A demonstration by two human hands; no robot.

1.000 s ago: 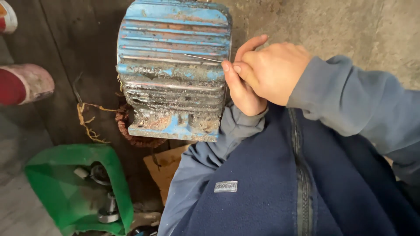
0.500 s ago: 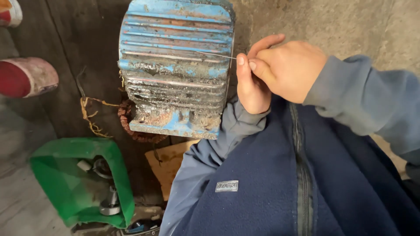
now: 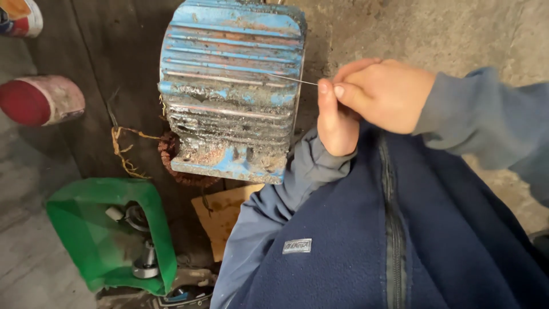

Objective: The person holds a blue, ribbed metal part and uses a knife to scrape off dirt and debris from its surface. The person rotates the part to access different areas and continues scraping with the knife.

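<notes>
Motor housing, blue, ribbed, rusty and caked with grime, standing on dark floor at upper centre, base flange toward bottom of view. Coppery winding coil peeking out at lower left of housing, touching it, with frayed yellowish cord trailing just beside. Navy fleece jacket with zip filling lower right, grey-blue sleeves over both arms. Green plastic bin at lower left, well apart from housing, holding small metal parts, kind not clear. Brown cardboard piece lying between bin and jacket, just below housing base. Red-ended cylinder lying on its side at far left; another container cut off at top left corner. Right hand and left hand pressed together just right of housing, near its side but apart from it. Right hand fingertips pinched shut on thin wire; left thumb up against same pinch point, left grip on wire cannot tell. Thin wire running taut and nearly level from pinch leftward onto housing ribs, far end lost among fins.
</notes>
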